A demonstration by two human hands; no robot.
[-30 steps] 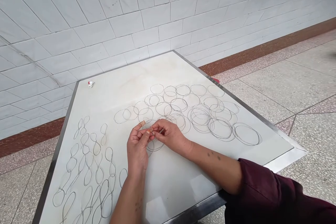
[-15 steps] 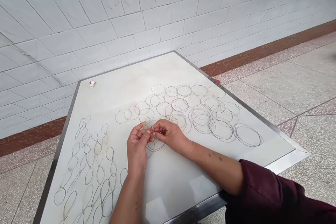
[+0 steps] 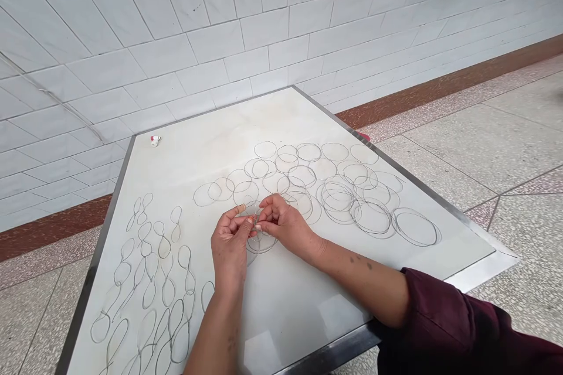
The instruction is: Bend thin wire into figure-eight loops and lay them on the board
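Over the middle of the white table (image 3: 281, 123), my left hand (image 3: 231, 240) pinches a thin wire between thumb and fingers. My right hand (image 3: 284, 225) meets it at the fingertips, its thumb and fingers closed at the same wire. The wire's exact shape is too fine to make out. A light band wraps a finger of my left hand. Overlapping round wire loops (image 3: 370, 216) lie beyond and to the right of my hands. Figure-eight wire pieces (image 3: 186, 269) spread over the table's left side.
Small red and white objects (image 3: 155, 140) sit near the table's far left corner. A white tiled wall (image 3: 264, 23) stands behind the table. Speckled floor (image 3: 448, 158) shows at the right, and the table has a metal edge (image 3: 479, 234).
The fingers of my right hand have lifted and spread slightly at the wire. My left hand has barely shifted.
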